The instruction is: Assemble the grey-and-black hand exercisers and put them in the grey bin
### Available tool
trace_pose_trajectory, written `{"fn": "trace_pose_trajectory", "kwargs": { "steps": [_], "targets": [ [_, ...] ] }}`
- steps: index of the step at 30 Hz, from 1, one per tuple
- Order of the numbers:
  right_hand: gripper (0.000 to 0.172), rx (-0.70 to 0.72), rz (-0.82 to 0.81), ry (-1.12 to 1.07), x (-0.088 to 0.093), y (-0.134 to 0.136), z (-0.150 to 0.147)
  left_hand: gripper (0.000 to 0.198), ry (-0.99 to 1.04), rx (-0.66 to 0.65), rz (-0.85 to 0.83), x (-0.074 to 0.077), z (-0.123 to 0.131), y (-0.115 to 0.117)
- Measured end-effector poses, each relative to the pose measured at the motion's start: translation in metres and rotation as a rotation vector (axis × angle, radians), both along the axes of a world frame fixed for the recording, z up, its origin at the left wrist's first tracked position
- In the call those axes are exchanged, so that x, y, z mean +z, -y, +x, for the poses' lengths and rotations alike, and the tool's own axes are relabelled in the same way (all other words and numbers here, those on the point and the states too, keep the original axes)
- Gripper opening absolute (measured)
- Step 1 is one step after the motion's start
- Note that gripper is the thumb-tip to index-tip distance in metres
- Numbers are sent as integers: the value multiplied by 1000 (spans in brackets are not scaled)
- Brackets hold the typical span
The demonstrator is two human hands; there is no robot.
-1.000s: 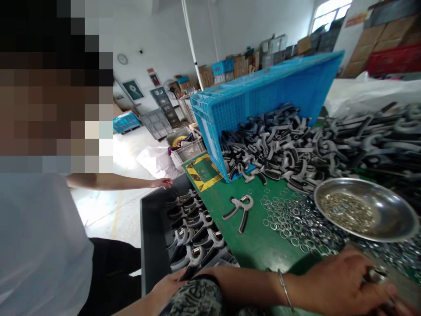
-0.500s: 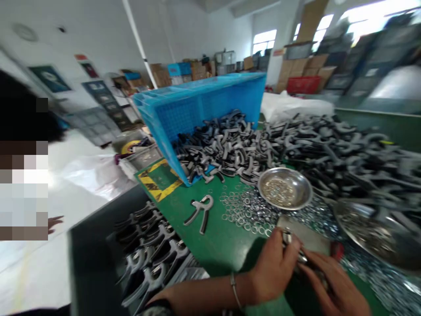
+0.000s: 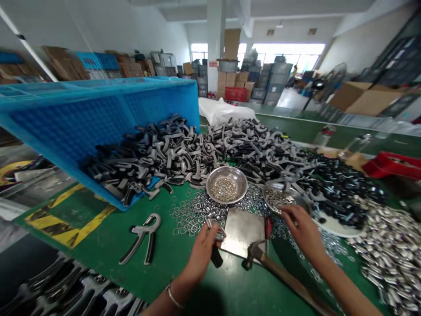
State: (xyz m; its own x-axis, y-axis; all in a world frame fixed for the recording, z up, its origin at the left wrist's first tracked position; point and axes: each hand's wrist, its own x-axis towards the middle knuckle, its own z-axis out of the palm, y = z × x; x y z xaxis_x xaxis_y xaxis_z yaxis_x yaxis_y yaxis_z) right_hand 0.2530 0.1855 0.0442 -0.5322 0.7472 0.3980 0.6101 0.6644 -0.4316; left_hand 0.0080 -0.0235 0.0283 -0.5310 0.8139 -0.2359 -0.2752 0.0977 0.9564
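My left hand (image 3: 200, 249) is closed around a hand-grip exerciser (image 3: 216, 256) with a black handle end, a grey part and a coil spring; the fingers hide much of it. It is just left of a flat metal plate (image 3: 241, 230). My right hand (image 3: 304, 232) is at the near rim of the right-hand metal bowl (image 3: 274, 193), which holds small metal pieces. Its fingertips are pinched together, and anything between them is hidden. A hammer (image 3: 279, 270) with a wooden handle lies between my hands, its head by the plate's near edge.
Another bowl (image 3: 226, 173) of small parts stands behind the plate, among loose metal rings (image 3: 184, 217). One exerciser (image 3: 143, 237) lies at left. A tipped blue crate (image 3: 108, 105) spills grey-black handles (image 3: 177, 153). Silver pieces (image 3: 394, 259) and a red bin (image 3: 394, 164) are at right.
The view has swung right. My hands, together at the plate before, are now apart: the left keeps the exerciser, the right is over at the right-hand bowl. The hammer has come into sight.
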Motion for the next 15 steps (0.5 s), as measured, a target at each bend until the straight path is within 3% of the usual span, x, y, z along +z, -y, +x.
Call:
{"fn": "trace_pose_trajectory", "kwargs": {
  "steps": [4,6,8,11,15],
  "targets": [
    [38,-446,66,123,21,-67,91,40,79,237,34,1,-23,4],
    [40,-577,20,178,25,-77,136,40,95,284,42,2,-26,-1],
    [37,-603,-40,230,20,-75,164,39,118,255,38,4,-17,-10],
    [24,-506,-124,303,0,-70,164,38,129,120,19,6,14,-27],
    [9,-435,-175,378,-21,-86,131,42,15,-91,-8,14,53,-39]
  ]
}}
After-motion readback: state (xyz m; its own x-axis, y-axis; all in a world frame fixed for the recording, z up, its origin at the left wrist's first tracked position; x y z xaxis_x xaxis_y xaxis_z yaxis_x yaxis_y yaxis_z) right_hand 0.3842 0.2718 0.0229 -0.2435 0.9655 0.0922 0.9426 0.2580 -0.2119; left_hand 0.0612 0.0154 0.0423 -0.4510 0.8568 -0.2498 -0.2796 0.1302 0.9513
